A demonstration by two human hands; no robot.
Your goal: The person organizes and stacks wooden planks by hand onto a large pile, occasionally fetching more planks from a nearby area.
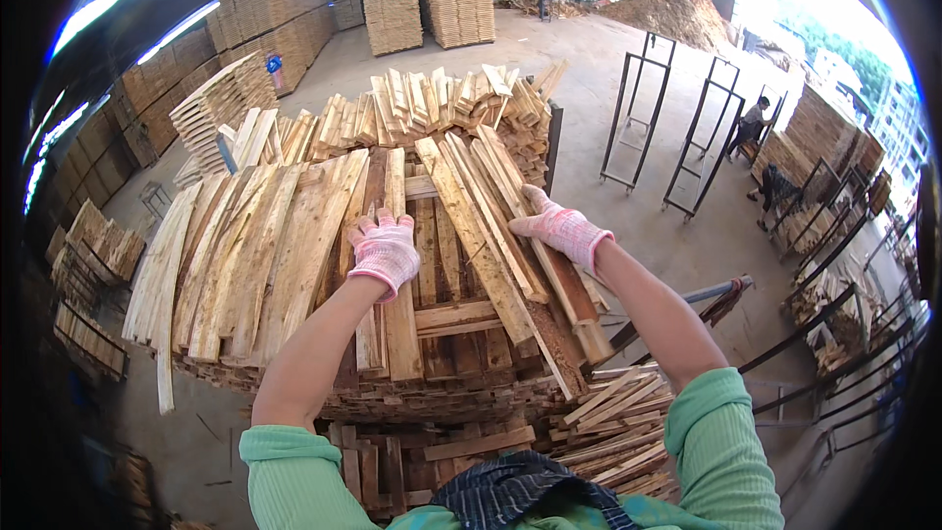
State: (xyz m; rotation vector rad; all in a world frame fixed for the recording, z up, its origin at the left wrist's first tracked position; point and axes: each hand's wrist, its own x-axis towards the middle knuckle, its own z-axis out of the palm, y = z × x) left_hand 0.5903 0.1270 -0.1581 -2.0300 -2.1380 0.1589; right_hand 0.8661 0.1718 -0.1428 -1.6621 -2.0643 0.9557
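Observation:
Rough wooden boards lie side by side across the top of a large stack in front of me. My left hand (pixel 385 253), in a pink and white knit glove, rests with its fingers apart on a narrow board (pixel 400 319) near the middle. On the right, several loose boards (pixel 478 255) lie slanted over the layer. My gloved right hand (pixel 564 228) grips the edge of the outermost long board (pixel 561 285); part of the grip is hidden. Between the hands, gaps show a crosswise piece (pixel 457 318) and darker boards beneath.
More boards (pixel 432 103) are heaped beyond the stack, and loose strips (pixel 618 422) lie low at the right. Wheeled metal frames (pixel 638 123) stand on the floor at the right, near two people (pixel 754 123). Tall board stacks (pixel 392 20) and a sawdust-like heap (pixel 667 18) are farther back.

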